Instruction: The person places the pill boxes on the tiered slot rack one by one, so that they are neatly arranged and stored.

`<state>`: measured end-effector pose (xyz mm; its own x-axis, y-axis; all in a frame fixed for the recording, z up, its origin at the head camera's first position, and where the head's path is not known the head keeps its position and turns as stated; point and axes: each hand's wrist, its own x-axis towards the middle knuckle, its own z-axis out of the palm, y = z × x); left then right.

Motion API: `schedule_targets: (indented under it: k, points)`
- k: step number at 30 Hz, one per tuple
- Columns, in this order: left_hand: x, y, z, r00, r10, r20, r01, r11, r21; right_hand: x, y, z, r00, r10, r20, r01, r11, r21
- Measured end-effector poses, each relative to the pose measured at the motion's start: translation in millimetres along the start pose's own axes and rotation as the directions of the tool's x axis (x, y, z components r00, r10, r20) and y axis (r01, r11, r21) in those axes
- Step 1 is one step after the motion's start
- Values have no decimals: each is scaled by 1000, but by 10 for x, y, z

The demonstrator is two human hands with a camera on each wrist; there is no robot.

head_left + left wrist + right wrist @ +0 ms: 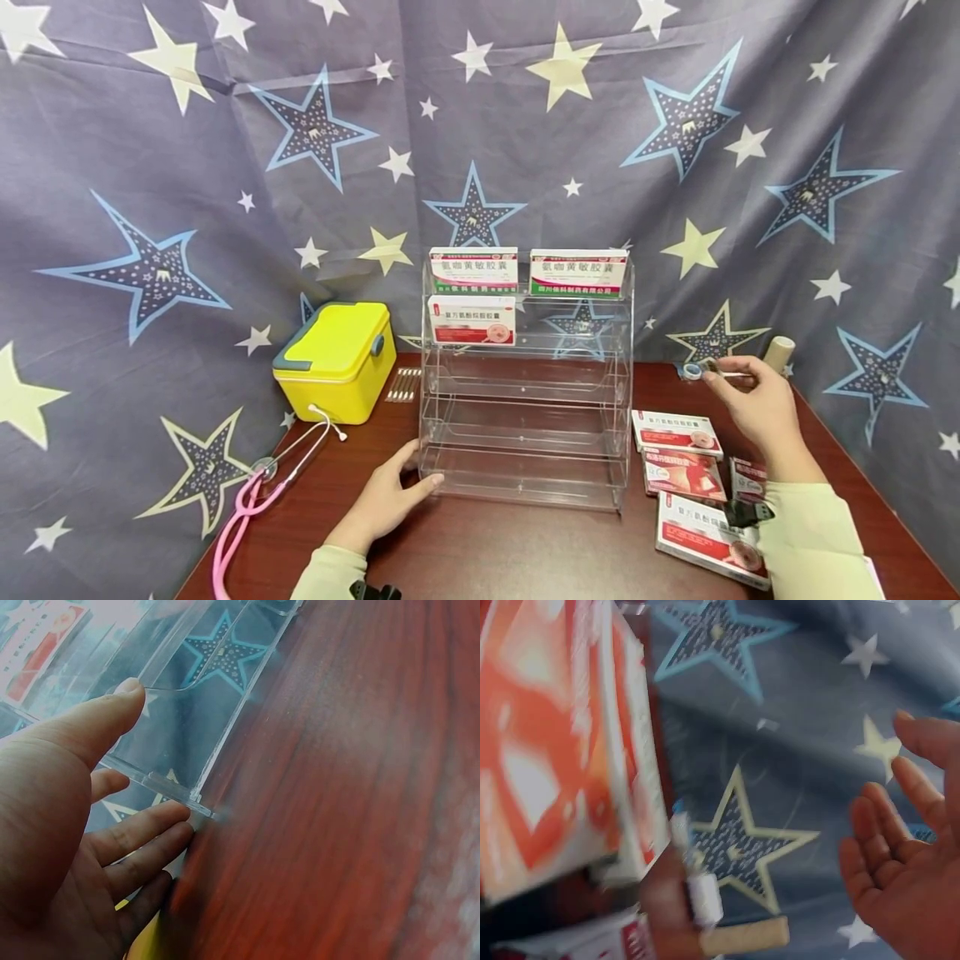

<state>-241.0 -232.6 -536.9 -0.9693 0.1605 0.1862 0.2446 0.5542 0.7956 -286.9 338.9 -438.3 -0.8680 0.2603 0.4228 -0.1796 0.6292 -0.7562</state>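
A clear acrylic tiered rack (pixel 525 433) stands upright on the table. My left hand (pixel 392 493) is at its lower left corner. In the left wrist view, the left thumb (pixel 112 720) lies across the rack's front, while the fairly straight fingers (pixel 142 832) are beside its edge. On the rack, two white-and-green medicine boxes (pixel 474 271) sit on the top tier and a red-and-white capsule box (pixel 472 321) below. My right hand (pixel 761 408) hovers beyond several medicine boxes (pixel 675 432) on the right. Its fingers are loosely bent with nothing between them in the right wrist view.
A yellow case (pixel 337 358) stands at the back left, with a pink stethoscope (pixel 251 500) before it and small ampoules (pixel 403 385) beside it. A tape roll (pixel 692 372) and a beige roll (pixel 780 353) lie at the back right. Star-patterned cloth (pixel 480 125) hangs behind the table.
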Motion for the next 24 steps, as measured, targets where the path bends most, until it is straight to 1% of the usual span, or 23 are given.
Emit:
schedule_targets:
  k: [4, 7, 9, 11, 13, 16, 21, 24]
  points:
    - [2, 0, 2, 1000, -4, -5, 4, 1000, 3, 4, 227, 1, 997, 11, 79, -6, 998, -56]
    - [2, -3, 4, 1000, -11, -6, 11, 1000, 5, -3, 346, 16, 988, 24, 151, -10, 995, -96]
    - [1, -2, 5, 1000, -14, -5, 14, 1000, 8, -15, 414, 23, 973, 40, 226, -14, 993, -113]
    - [-2, -1, 4, 1000, -18, -3, 18, 1000, 8, -25, 471, 34, 953, 57, 298, -24, 993, -115]
    - [-2, 1, 2, 1000, -19, -4, 19, 1000, 13, -32, 527, 45, 934, 65, 351, -28, 994, -109]
    - [2, 1, 1, 1000, -14, -5, 14, 1000, 16, -41, 589, 63, 917, 62, 393, -24, 995, -101]
    - [12, 1, 2, 1000, -8, -4, 8, 1000, 19, -39, 653, 75, 887, 50, 459, 2, 994, -112]
    - [12, 4, 4, 1000, -7, -3, 7, 1000, 19, -39, 671, 76, 875, 38, 483, 24, 992, -122]
